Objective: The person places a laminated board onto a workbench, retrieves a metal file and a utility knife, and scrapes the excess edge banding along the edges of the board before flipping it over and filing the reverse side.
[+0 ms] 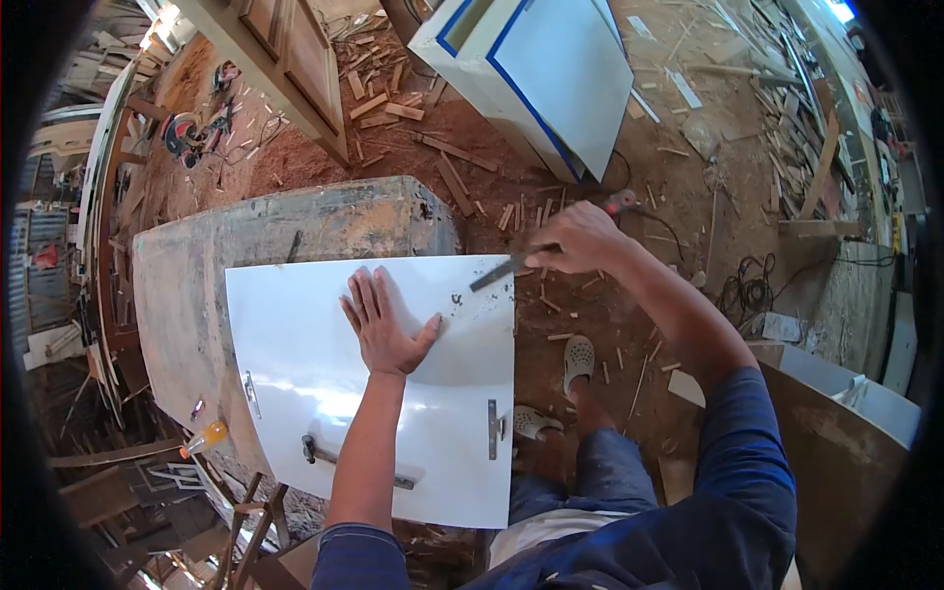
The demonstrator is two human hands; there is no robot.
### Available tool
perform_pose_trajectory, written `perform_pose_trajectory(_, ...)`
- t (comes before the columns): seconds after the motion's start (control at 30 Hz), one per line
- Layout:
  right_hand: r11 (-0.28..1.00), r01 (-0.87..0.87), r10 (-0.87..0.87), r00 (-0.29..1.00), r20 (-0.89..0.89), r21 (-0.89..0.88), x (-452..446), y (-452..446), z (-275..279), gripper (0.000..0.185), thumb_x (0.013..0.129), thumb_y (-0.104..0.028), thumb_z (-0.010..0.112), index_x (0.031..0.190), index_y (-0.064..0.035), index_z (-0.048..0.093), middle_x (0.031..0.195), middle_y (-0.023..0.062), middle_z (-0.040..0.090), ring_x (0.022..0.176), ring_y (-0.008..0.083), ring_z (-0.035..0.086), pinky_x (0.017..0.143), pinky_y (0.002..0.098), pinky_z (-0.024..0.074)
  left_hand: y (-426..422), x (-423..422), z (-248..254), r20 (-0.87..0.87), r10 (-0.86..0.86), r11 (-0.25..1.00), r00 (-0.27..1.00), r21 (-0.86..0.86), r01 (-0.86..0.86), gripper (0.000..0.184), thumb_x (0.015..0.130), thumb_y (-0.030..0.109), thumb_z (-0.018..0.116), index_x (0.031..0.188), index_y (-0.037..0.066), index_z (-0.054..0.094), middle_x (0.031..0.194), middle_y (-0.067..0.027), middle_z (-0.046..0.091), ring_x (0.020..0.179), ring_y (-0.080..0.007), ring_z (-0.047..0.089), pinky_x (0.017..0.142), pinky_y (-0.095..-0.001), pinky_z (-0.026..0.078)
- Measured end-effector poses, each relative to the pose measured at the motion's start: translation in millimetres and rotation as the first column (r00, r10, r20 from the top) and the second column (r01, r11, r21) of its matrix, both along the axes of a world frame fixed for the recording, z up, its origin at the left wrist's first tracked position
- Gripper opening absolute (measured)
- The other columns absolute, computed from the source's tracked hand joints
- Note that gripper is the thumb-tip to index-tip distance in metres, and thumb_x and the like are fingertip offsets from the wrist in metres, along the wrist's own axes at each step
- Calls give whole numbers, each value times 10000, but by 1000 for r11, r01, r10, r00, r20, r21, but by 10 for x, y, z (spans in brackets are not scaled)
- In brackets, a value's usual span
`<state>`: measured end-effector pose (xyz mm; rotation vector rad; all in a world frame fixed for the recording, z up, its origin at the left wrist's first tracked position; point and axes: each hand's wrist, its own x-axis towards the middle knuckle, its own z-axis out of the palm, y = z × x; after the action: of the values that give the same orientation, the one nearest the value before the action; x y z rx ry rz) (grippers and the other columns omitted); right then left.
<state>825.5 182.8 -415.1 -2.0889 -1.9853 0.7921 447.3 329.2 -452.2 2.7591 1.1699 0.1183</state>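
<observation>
A glossy white panel [295, 305] lies on the worn bench, reaching past its near and right edges. My left hand [379, 329] rests on the panel with its fingers spread. Over the panel's far right corner, my right hand [575, 238] is closed around a hand tool with a flat dark blade [492, 276]; its exact kind is unclear. Dark specks [456, 299] dot the surface near the blade. Hinges sit at the panel's left edge [252, 393] and right edge [494, 430]. A long dark-ended tool [311, 449] lies partly hidden beneath my left forearm.
The scuffed bench [187, 285] holds an orange bottle [205, 438] at its left edge. Beyond stand a white cabinet [560, 79] with blue edging and a wooden door [285, 59]. Wood scraps litter the floor. A circular saw [182, 136] and coiled cable [749, 290] lie there.
</observation>
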Motion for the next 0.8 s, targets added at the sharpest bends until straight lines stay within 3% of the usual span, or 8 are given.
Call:
perform_pose_trajectory(0.03, 998, 18, -17, 1000, 16, -61, -6, -35, 55, 501, 980, -630, 698, 977, -154, 853, 854, 149, 772, 902, 395, 760, 776, 541, 562, -3, -14, 9, 7, -2, 1000, 1000, 1, 2, 1264, 862, 777, 679, 1762, 31, 199, 1833, -240, 165, 1713, -421, 91, 1364, -622, 32)
perform_pose_trajectory(0.13, 987, 37, -32, 999, -38, 155, -141, 165, -88, 489, 991, -616, 693, 979, -153, 849, 869, 146, 778, 895, 396, 760, 773, 546, 557, -6, -10, -5, 7, 9, 1000, 1000, 11, -9, 1257, 865, 778, 679, 1759, 30, 209, 1833, -236, 172, 1713, -415, 97, 1365, -621, 31)
perform_pose_trajectory(0.17, 989, 32, -35, 999, 20, 145, -180, 259, -66, 494, 995, -610, 691, 979, -140, 844, 886, 135, 789, 907, 395, 762, 790, 537, 564, 10, 22, -23, 9, 16, 1000, 1000, 3, -16, 1262, 860, 780, 679, 1760, 33, 205, 1832, -241, 166, 1711, -420, 90, 1366, -623, 23)
perform_pose_trajectory(0.33, 942, 220, -197, 974, -113, 253, -427, -126, 167, 449, 1022, -543, 687, 1101, -120, 815, 996, 133, 797, 952, 406, 749, 809, 533, 560, 7, -29, -3, 42, 26, 999, 999, -35, -24, 1258, 855, 781, 679, 1765, 56, 201, 1832, -245, 154, 1707, -432, 84, 1368, -624, 13)
perform_pose_trajectory(0.43, 938, 289, -255, 950, -181, 191, -657, -888, 189, 377, 1050, -457, 683, 1131, -101, 777, 1070, 154, 784, 970, 415, 736, 784, 536, 555, 25, -51, -59, 80, 28, 999, 996, -17, -27, 1234, 873, 780, 677, 1767, 71, 206, 1835, -218, 174, 1709, -408, 110, 1368, -620, 34)
perform_pose_trajectory(0.63, 866, 488, -497, 817, -291, -108, -1097, -1445, 92, 307, 1054, -382, 704, 1015, -78, 728, 923, 186, 754, 903, 450, 722, 743, 540, 549, 7, -54, -57, 75, 42, 999, 996, -9, -42, 1219, 878, 798, 662, 1766, 90, 219, 1834, -199, 191, 1711, -384, 118, 1375, -609, 41)
perform_pose_trajectory(0.8, 902, 429, -428, 874, -229, -47, -1226, -1178, -93, 336, 1051, -408, 700, 1000, -79, 743, 905, 189, 762, 896, 449, 729, 753, 543, 564, 12, -58, -83, 84, 26, 1000, 996, 14, -27, 1217, 878, 785, 674, 1770, 101, 210, 1836, -190, 190, 1711, -381, 119, 1377, -603, 41)
